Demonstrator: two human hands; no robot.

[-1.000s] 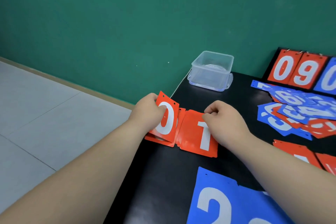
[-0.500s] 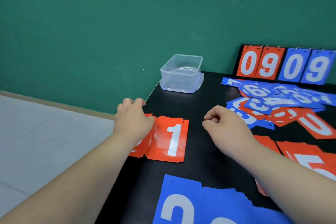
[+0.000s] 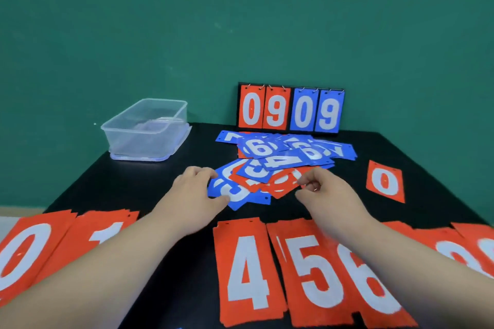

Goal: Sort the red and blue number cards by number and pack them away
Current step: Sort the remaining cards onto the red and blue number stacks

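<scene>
Table [image 3: 120, 189]: black top beneath both hands, running from well short of the fingers to the wall far beyond them.
Sorted row [image 3: 246, 270]: red cards laid face up behind the fingers, under the forearms; 0, 1, 4, 5 and 6 are readable, the rest are cut off at the right.
Loose pile [image 3: 283, 155]: blue and red cards overlapping, starting at the fingertips and spreading away from them.
Clear box [image 3: 144, 141]: beyond and left of the left fingers, well apart, with no cards in it.
Scoreboard [image 3: 290, 111]: upright past the pile, showing 0909.
Left hand [image 3: 195, 189]: fingers curled on the left edge of a blue card [image 3: 235, 192] at the pile's near side, thumb along its near edge; it appears to hold it.
Right hand [image 3: 326, 192]: thumb and forefinger closed to a pinch on the right corner of a red card [image 3: 280, 184].
Lone red 0 [image 3: 385, 181]: flat, to the right of the right fingers, apart from them.
Step, as I judge it: drawing a red card out of the pile.
Doing it well: steady the blue card with the left fingers, slide the red one low towards the right wrist so its neighbours stay put, read the digit, then lay it in its place in the row.
</scene>
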